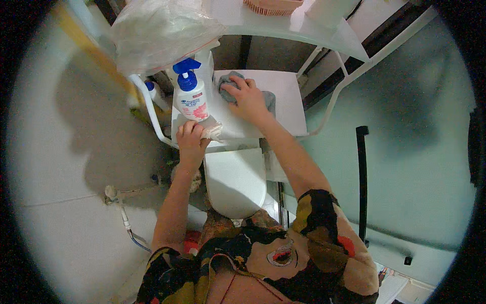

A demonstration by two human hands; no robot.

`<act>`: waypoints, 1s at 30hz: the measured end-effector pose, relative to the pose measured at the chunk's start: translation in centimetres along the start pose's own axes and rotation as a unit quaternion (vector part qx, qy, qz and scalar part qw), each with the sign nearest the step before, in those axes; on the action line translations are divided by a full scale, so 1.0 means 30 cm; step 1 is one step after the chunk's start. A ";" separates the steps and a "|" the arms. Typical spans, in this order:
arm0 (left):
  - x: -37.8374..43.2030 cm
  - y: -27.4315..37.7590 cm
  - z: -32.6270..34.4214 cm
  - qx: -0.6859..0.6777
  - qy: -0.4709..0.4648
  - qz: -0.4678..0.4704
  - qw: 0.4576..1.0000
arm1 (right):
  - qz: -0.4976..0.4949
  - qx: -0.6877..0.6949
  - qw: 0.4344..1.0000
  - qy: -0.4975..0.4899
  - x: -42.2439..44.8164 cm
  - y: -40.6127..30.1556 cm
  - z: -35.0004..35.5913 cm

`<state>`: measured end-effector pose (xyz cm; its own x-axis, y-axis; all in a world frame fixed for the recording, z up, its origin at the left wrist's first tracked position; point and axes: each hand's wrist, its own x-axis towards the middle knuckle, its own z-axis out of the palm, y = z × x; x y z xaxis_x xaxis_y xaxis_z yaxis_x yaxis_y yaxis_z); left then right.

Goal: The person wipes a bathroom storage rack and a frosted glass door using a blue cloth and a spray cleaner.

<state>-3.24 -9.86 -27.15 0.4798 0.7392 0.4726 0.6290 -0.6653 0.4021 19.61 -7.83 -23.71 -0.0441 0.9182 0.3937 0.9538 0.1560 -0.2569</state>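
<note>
My right hand (pixel 246 95) presses a crumpled grey cloth (pixel 228 81) onto the white shelf (pixel 288 110); part of the cloth shows on the far side of my wrist. At the shelf's front left edge, my left hand (pixel 191 138) has its fingers closed around a whitish crumpled piece (pixel 213 132), perhaps tissue or thin plastic. Just behind that hand stands a white pump bottle (pixel 191 100) with a blue pump head and a pink flower print.
A clear plastic bag (pixel 163 38) bulges over the upper left. Above is a glass shelf (pixel 262 32) with a pink basket (pixel 273 7). Below sits a closed white toilet lid (pixel 235 178). White tubing (pixel 152 110) frames the shelf; a frosted glass panel (pixel 398 159) with a black handle (pixel 362 186) is right.
</note>
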 end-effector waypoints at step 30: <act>-0.007 0.013 -0.011 0.014 0.008 -0.003 1.000 | 0.119 -0.022 0.992 -0.045 0.014 -0.019 0.008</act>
<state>-3.31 -10.31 -26.84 0.4664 0.7414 0.4824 0.6487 -0.6575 0.3833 18.98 -7.46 -23.61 0.1590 0.9560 0.2465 0.9525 -0.0829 -0.2930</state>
